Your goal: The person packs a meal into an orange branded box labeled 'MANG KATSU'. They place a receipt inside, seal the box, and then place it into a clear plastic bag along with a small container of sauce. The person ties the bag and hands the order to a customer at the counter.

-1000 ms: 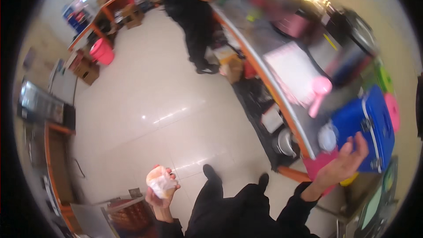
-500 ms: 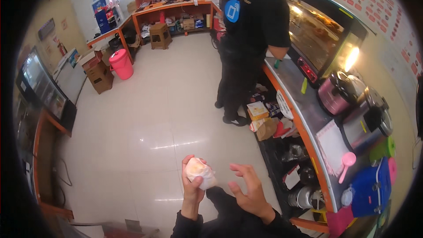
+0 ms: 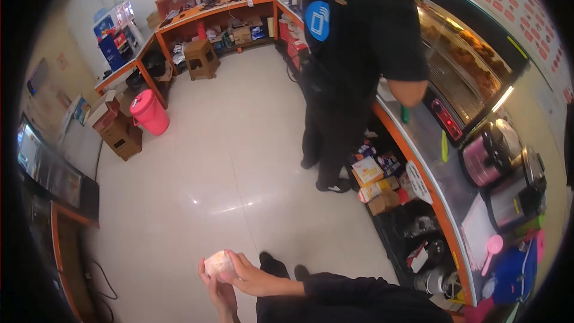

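A small rounded bundle (image 3: 217,261), white with a pale orange tint and apparently wrapped in thin paper or plastic, is held low over the floor at the bottom of the view. My left hand (image 3: 219,290) cups it from the left and below. The fingers of my right hand (image 3: 246,276) close on its right side, with that forearm in a black sleeve crossing from the right. What the wrapping contains cannot be made out.
A person in black (image 3: 341,66) stands ahead, facing a lit glass food warmer (image 3: 460,60) on the right counter. That counter also bears rice cookers (image 3: 487,155), a pink scoop (image 3: 492,248) and a blue cooler box (image 3: 517,272). A pink bucket (image 3: 150,113) and brown stools stand left.
My right hand, apart from the bundle before, has come over and taken hold of it too. Both hands and the bundle now appear lower and further left, and the view has shifted.
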The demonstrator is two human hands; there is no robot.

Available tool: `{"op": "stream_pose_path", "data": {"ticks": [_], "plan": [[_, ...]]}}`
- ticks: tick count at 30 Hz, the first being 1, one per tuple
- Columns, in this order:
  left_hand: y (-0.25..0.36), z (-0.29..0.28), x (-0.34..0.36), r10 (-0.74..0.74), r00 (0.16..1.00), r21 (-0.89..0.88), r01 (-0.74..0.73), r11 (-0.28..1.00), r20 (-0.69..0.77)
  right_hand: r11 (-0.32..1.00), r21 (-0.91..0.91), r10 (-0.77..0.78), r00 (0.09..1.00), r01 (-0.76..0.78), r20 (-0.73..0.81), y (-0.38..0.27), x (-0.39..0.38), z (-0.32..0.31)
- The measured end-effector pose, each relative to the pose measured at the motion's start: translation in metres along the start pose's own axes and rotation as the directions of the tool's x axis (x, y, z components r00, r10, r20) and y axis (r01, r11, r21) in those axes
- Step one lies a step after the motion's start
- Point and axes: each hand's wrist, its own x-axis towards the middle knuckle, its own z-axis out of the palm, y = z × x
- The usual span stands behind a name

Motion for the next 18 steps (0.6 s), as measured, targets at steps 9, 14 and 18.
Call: {"op": "stream_pose_path", "data": {"ticks": [9,14,18], "plan": [[0.032,0.026,0.248,-0.103,0.971,0.154,0.07,0.986,0.217,0.991,0.133,0.007,0.987,0.015,-0.162,0.001,0.236,-0.099],[0.05,0.103,0.437,-0.261,0.743,0.336,0.051,0.94,0.617,0.981,0.1,-0.103,0.882,0.167,-0.46,-0.048,0.336,-0.223],[0.045,0.201,0.554,-0.228,0.459,0.315,-0.121,0.942,0.859,0.898,0.273,-0.097,0.762,0.344,-0.64,-0.046,0.396,-0.317]]}}
